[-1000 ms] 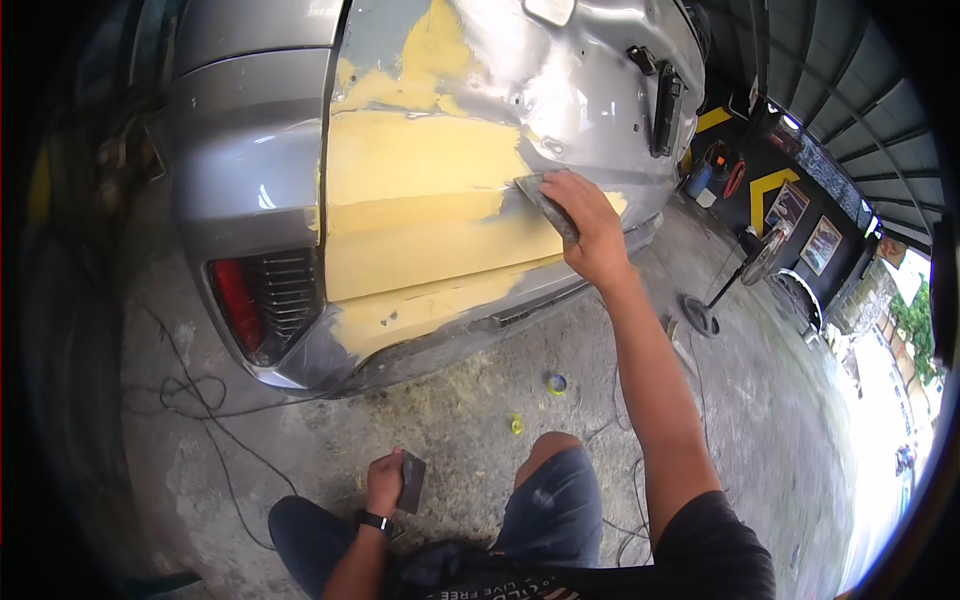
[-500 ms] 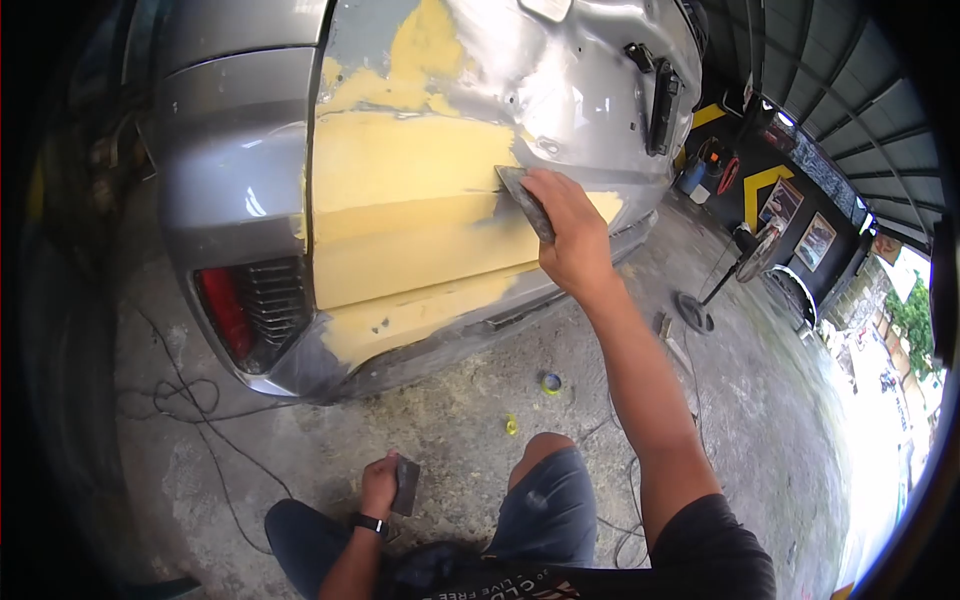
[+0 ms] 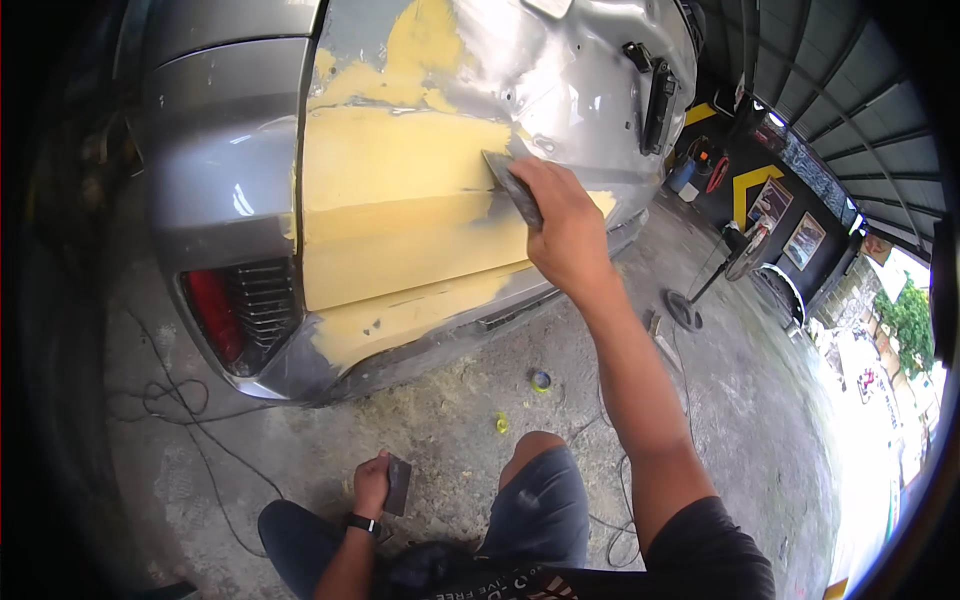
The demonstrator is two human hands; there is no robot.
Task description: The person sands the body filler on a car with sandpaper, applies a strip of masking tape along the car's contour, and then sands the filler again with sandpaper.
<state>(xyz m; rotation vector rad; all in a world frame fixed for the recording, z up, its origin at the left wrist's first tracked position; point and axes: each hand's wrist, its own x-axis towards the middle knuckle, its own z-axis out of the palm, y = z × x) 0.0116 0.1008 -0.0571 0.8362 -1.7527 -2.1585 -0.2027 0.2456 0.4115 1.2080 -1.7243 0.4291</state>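
A silver car's rear panel (image 3: 400, 170) fills the upper middle, with broad patches of yellow filler (image 3: 370, 240) on it. My right hand (image 3: 562, 218) is closed around a dark, flat putty spreader (image 3: 512, 190), its edge against the panel near the filler's right side. Between the yellow and the bare metal lies a greyish smear. Low in the view, beside my knee, my left hand (image 3: 372, 484) grips a second dark flat spreader (image 3: 397, 486), held away from the car.
Left of the panel is a red tail light (image 3: 215, 315). Cables (image 3: 180, 400) lie on the concrete floor, along with a small roll (image 3: 541, 380) and a yellow bit (image 3: 502, 422). A stand with a round base (image 3: 683, 310) is to the right.
My right hand and its spreader have shifted slightly up along the panel. The whole view has moved a little. My left hand keeps its hold near my knee.
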